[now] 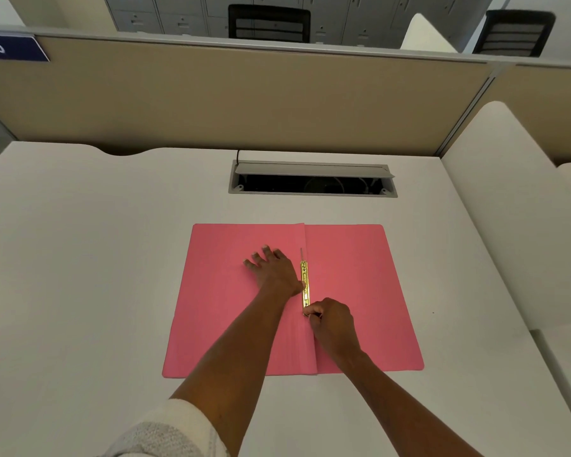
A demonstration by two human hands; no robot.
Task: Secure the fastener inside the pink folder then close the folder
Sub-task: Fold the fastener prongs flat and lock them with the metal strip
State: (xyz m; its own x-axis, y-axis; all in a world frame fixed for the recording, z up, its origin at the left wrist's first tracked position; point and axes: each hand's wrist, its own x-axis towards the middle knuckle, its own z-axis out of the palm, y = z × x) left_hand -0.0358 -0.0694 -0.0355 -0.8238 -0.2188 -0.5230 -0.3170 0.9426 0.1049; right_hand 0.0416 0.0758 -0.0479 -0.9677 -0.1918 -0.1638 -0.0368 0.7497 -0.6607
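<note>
The pink folder [360, 291] lies open and flat on the white desk, spine running front to back. A gold metal fastener [305, 282] sits along the spine, with a thin prong sticking out at its far end. My left hand [272, 268] rests flat on the folder's left leaf, fingers spread, its thumb side touching the fastener. My right hand [330, 319] is curled, and its fingertips pinch the near end of the fastener.
A cable hatch [312, 179] with its grey lid raised is set in the white desk [80, 258] behind the folder. A beige partition [211, 100] stands at the back. A white divider [495, 209] borders the right side.
</note>
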